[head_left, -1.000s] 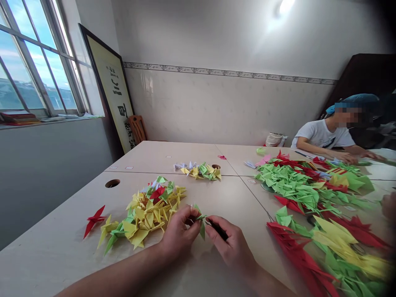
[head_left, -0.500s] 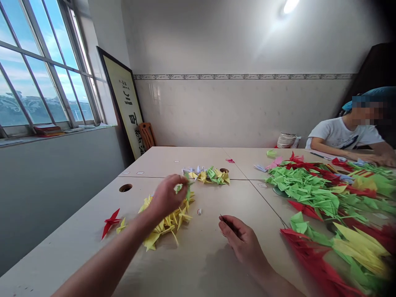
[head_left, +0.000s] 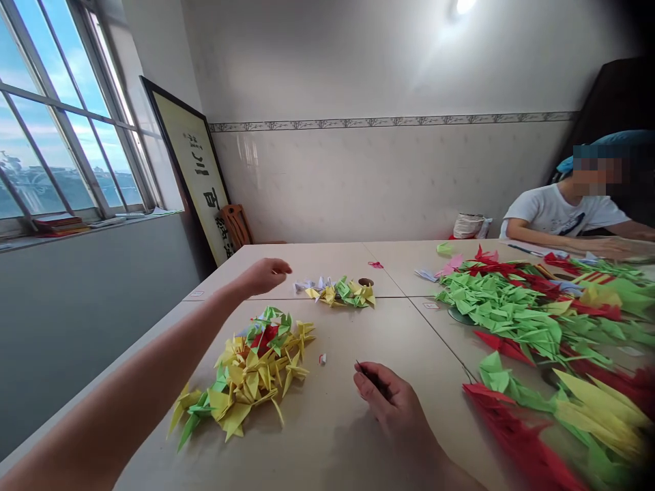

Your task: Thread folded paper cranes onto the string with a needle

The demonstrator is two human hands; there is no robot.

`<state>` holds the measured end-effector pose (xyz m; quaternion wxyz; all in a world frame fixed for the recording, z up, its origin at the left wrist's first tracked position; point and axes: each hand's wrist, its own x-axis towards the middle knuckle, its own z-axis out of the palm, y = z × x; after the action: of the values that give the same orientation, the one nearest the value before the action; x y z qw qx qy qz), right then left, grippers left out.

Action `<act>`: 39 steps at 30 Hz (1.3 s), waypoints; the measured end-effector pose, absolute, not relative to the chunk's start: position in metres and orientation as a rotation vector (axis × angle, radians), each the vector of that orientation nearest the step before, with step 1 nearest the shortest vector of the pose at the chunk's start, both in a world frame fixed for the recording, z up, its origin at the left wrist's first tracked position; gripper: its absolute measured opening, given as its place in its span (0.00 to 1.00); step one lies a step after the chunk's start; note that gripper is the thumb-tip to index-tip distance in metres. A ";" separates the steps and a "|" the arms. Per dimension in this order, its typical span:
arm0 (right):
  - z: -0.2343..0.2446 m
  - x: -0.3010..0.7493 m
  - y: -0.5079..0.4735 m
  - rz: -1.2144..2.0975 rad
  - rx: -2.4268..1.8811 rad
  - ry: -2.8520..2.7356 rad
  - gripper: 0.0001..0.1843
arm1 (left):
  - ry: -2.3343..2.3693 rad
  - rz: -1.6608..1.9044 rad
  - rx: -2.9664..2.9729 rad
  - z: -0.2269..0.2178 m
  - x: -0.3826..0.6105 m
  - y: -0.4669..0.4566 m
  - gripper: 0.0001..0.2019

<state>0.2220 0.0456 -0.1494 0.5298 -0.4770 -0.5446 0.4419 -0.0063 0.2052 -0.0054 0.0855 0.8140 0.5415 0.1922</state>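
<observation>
Left hand (head_left: 263,274) now raised past the pile toward the far table edge, fingers loosely curled, nothing visible in it; green crane from the earlier frame gone from its grip. Right hand (head_left: 389,402) closed, pinching thin dark needle (head_left: 364,372), little moved. Paper crane pile (head_left: 245,372) fully uncovered on table (head_left: 327,450), between both hands.
</observation>
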 end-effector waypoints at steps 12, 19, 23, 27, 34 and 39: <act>-0.147 0.222 0.050 1.039 -1.103 -1.296 0.18 | 1.658 -0.037 2.525 -0.070 0.077 0.283 0.14; -0.149 0.223 0.052 1.027 -1.107 -1.300 0.17 | 1.676 0.099 2.358 -0.060 0.068 0.292 0.13; -0.150 0.221 0.051 1.041 -1.081 -1.295 0.16 | 1.636 0.327 2.191 -0.040 0.048 0.288 0.10; -0.148 0.221 0.048 1.064 -1.084 -1.289 0.16 | 1.567 0.760 2.036 -0.022 0.036 0.262 0.07; -0.141 0.225 0.045 1.021 -1.097 -1.201 0.20 | 1.054 1.297 1.471 -0.068 0.068 0.127 0.15; -0.140 0.224 0.032 0.827 -1.074 -1.365 0.16 | 0.913 1.267 0.936 -0.129 0.079 0.069 0.17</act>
<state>0.2237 0.0323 -0.1397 0.5720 -0.4580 -0.5820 0.3526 0.0787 0.0690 -0.1290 0.6135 0.4058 0.3959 0.5498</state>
